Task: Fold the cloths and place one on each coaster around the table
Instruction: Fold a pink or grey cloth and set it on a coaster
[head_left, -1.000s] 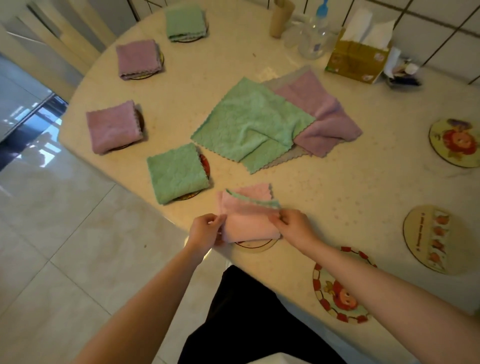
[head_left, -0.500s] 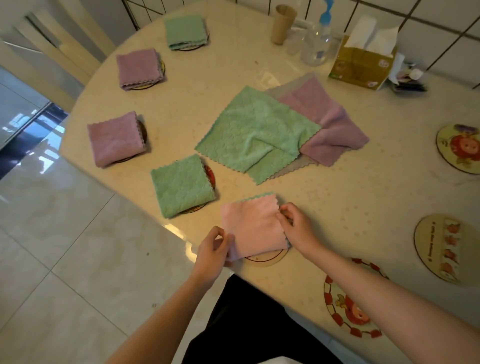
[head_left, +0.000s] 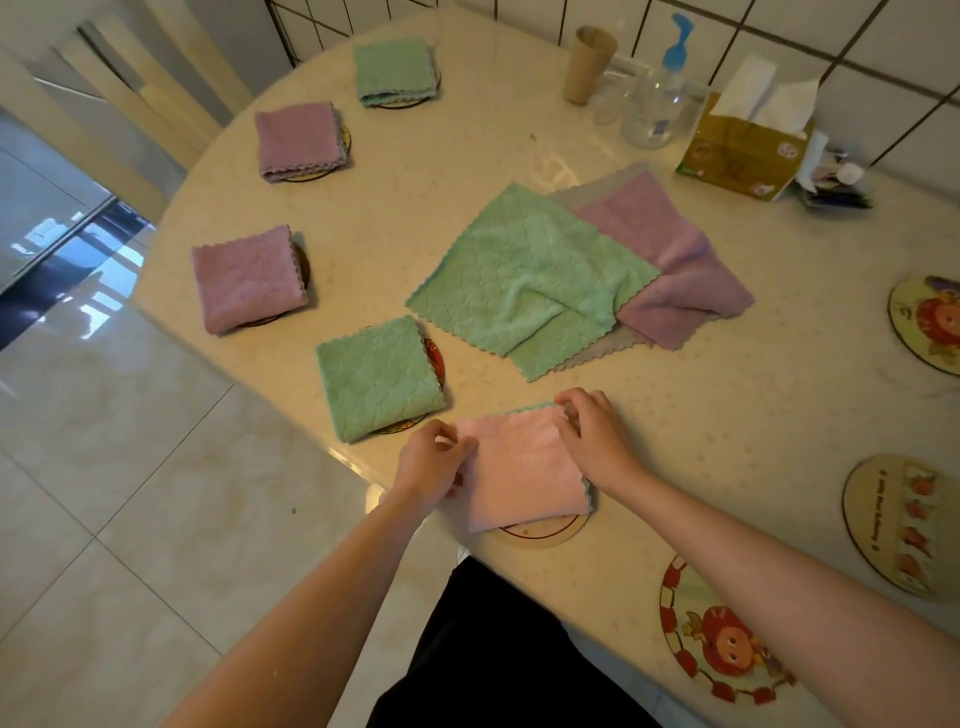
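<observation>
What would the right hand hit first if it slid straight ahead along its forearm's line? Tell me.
Likely the unfolded green cloth mid-table, past a strip of bare tabletop. The right hand points up-left; depth is uncertain.

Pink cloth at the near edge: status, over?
Left hand and right hand both pinching folded pink cloth. Cloth lying on near coaster. Nothing in the way; unfolded cloth pile waiting mid-table.

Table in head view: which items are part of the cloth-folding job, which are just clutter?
Job:
- pink cloth, pinched by left hand and right hand, over a coaster
- four folded cloths on coasters
- unfolded cloth pile
- three bare coasters

Clutter:
- tissue box
- pump bottle
- cardboard tube
</observation>
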